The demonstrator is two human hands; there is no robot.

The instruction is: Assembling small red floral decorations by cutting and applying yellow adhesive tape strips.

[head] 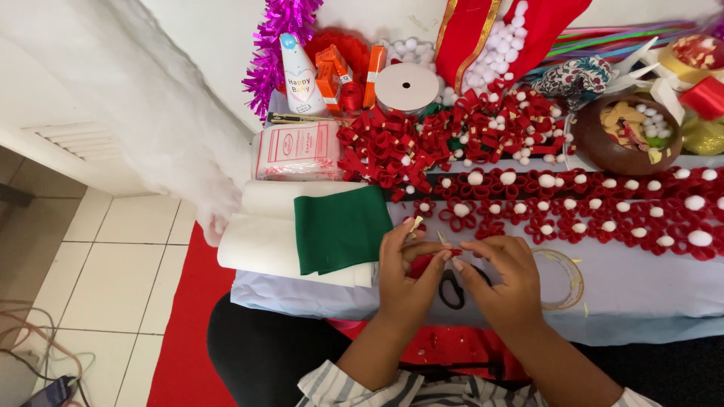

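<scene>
My left hand (403, 275) and my right hand (504, 280) meet at the table's near edge, both pinching a small red ribbon piece (426, 264) between their fingertips. A black-handled pair of scissors (452, 290) lies just under the hands. A clear tape ring (564, 277) rests to the right of my right hand. Rows of red ribbon flowers with white pompom centres (573, 203) lie just beyond the hands. A heap of loose red ribbon loops (422, 143) sits further back.
A folded green felt piece (341, 227) lies on white rolled material (260, 241) at left. A brown bowl (603, 151) of scraps, a white ribbon spool (407, 87), purple tinsel (275, 45), a party hat (300, 68) and a plastic packet (298, 151) crowd the back.
</scene>
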